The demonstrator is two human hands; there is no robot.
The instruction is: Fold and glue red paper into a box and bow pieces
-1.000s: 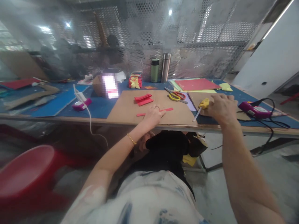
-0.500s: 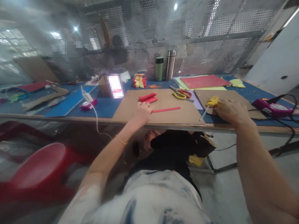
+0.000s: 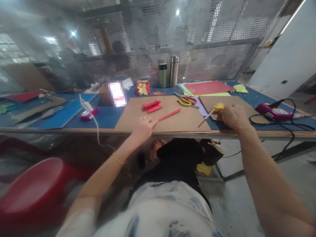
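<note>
My left hand (image 3: 143, 128) is closed over the front of the brown cardboard sheet (image 3: 133, 112), pinching the near end of a narrow red strip (image 3: 170, 114). The strip slants away to the right. Just beyond my fingers sits a folded red piece (image 3: 152, 106). My right hand (image 3: 233, 117) is closed round a yellow glue gun (image 3: 219, 107) above a second cardboard piece (image 3: 237, 102); a pale glue stick (image 3: 209, 114) juts from it toward the lower left. My palm hides part of the gun. Between the hands, farther back, lie yellow-handled scissors (image 3: 185, 102) and a red-handled pair (image 3: 191, 99).
At the back stand a green bottle (image 3: 162, 75) and a steel flask (image 3: 174, 72). Red sheets (image 3: 209, 87) lie at the back right. Purple power boxes (image 3: 274, 112) with cables sit on both sides. A lit phone screen (image 3: 117, 93) leans at left. A red stool (image 3: 37, 187) is below.
My left hand has drawn back toward the table edge, away from the folded red piece, and the strip now tilts more. My right hand stays at the glue gun. The view has shifted slightly right.
</note>
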